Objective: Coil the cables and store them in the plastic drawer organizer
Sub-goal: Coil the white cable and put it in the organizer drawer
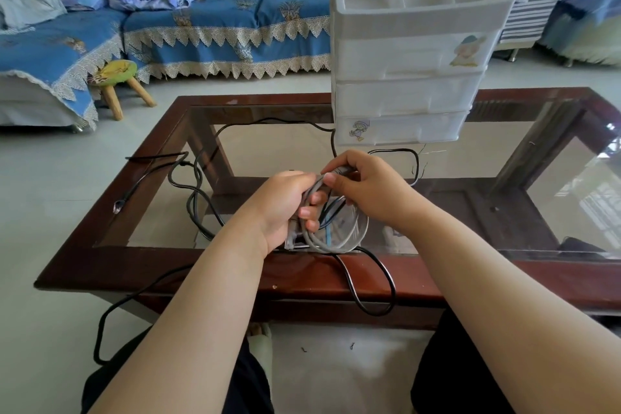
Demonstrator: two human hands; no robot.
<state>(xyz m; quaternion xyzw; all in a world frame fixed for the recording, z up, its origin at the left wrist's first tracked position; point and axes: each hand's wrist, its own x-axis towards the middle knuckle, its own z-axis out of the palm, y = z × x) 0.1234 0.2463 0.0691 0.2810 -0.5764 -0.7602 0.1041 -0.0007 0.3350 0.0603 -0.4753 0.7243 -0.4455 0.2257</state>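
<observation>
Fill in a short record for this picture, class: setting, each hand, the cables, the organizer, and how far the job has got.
setting: glass-topped table with a dark wooden frame
left hand: grips the grey cable coil
right hand: pinches the top of the same coil
black cable: loose, sprawled over the table, trailing off the near edge
drawer organizer: white plastic, at the table's far side, all drawers closed
progress: grey cable coiled, not yet stored; black cable uncoiled
</observation>
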